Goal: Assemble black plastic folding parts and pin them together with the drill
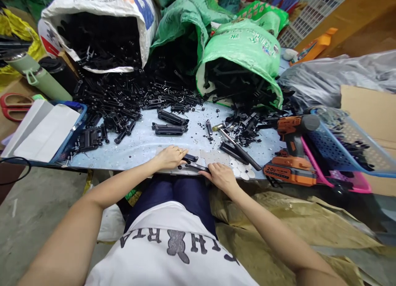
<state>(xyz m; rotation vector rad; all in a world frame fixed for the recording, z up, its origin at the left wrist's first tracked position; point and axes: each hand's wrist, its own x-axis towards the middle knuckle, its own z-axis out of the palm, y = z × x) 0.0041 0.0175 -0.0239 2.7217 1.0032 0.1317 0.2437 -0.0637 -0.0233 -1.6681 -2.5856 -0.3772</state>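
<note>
My left hand [171, 156] rests on the near edge of the pale blue table [139, 147], fingers curled over one end of a long black plastic part [192, 162]. My right hand [220, 175] lies at the other end of that part, fingers bent down on it. Both hands hold the piece flat against the table edge, just above my lap. Two assembled black parts [170, 124] lie a little farther back on the table.
A heap of black plastic parts [123, 98] spills from a white sack [99, 26] and green sacks [241, 50]. An orange cordless drill [291, 150] stands at the right beside a blue basket [346, 145]. A blue tray with white sheets [46, 131], red scissors [12, 106] and a green flask [40, 77] are left.
</note>
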